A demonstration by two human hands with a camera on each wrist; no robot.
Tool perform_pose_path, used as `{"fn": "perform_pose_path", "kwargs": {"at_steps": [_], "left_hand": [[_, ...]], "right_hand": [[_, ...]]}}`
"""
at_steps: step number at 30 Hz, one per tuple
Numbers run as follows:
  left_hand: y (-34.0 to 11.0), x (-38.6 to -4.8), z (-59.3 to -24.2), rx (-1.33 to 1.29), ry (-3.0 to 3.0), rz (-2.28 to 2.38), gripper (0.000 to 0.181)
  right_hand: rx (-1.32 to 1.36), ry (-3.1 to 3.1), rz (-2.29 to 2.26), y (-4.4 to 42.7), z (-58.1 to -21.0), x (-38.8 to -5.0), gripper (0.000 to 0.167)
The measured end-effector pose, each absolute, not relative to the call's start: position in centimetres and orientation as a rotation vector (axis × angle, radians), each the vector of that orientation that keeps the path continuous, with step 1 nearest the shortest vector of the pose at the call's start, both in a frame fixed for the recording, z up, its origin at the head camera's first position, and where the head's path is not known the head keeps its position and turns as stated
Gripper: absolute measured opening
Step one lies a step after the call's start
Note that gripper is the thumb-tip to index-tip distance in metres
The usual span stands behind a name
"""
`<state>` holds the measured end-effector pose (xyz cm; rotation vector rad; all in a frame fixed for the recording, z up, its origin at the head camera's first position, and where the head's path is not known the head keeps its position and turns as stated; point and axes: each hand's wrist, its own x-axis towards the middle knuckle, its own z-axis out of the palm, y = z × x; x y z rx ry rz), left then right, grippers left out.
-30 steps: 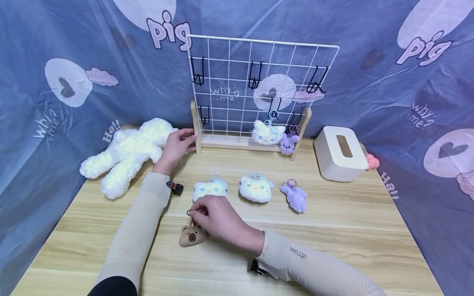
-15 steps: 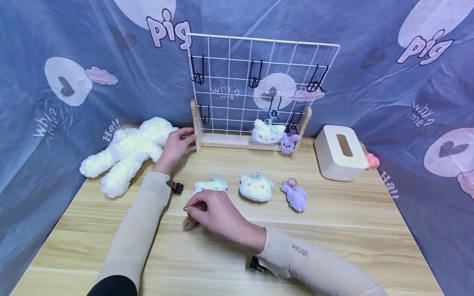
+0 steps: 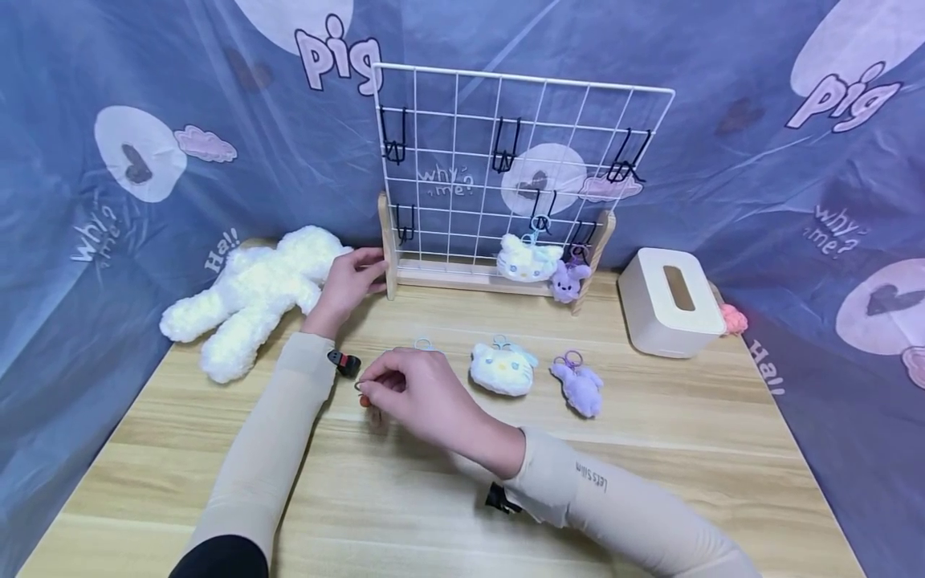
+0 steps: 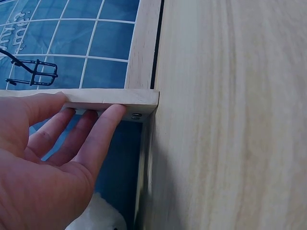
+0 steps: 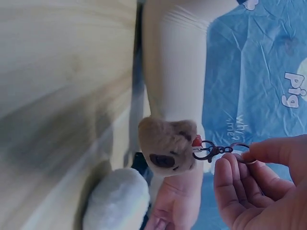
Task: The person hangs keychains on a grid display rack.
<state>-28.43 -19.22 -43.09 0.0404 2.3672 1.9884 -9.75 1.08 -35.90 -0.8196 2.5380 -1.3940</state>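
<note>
My right hand (image 3: 433, 401) pinches the dark metal ring of a brown bear-head plush keychain (image 5: 165, 139) between thumb and finger, above the table. In the head view the hand hides most of the bear, and the right wrist view shows its head, dark muzzle and small red bead. Behind this hand lies a white cat-head keychain, mostly covered, with its blue ring (image 3: 423, 343) showing. My left hand (image 3: 345, 285) touches the outer side of the wooden post (image 4: 112, 96) of a white wire grid rack (image 3: 455, 144), fingers fairly straight.
Black hooks (image 3: 506, 148) sit on the grid; a white cat keychain (image 3: 527, 261) and a purple bunny keychain (image 3: 568, 281) hang there. Another cat keychain (image 3: 503, 369) and a purple plush keychain (image 3: 580, 389) lie nearer. A white plush (image 3: 260, 285) lies left, a tissue box (image 3: 672, 309) right.
My right hand has lifted the bear keychain off the table and moved slightly away from me, covering the white cat keychain behind it. My left hand stays at the post.
</note>
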Motion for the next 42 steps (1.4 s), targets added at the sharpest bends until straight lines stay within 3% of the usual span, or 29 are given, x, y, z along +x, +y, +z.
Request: {"fn": "perform_pose_path", "kwargs": {"at_steps": [23, 42], "left_hand": [[-19.3, -28.9, -43.4, 0.056, 2.376, 1.978, 0.045], [-19.4, -28.9, -43.7, 0.052, 2.408, 1.971, 0.043]], "right_hand": [[-0.707, 2.584, -1.464, 1.2, -33.5, -14.3, 0.006], [-0.642, 2.637, -1.603, 1.5, -34.0, -19.6, 0.009]]}}
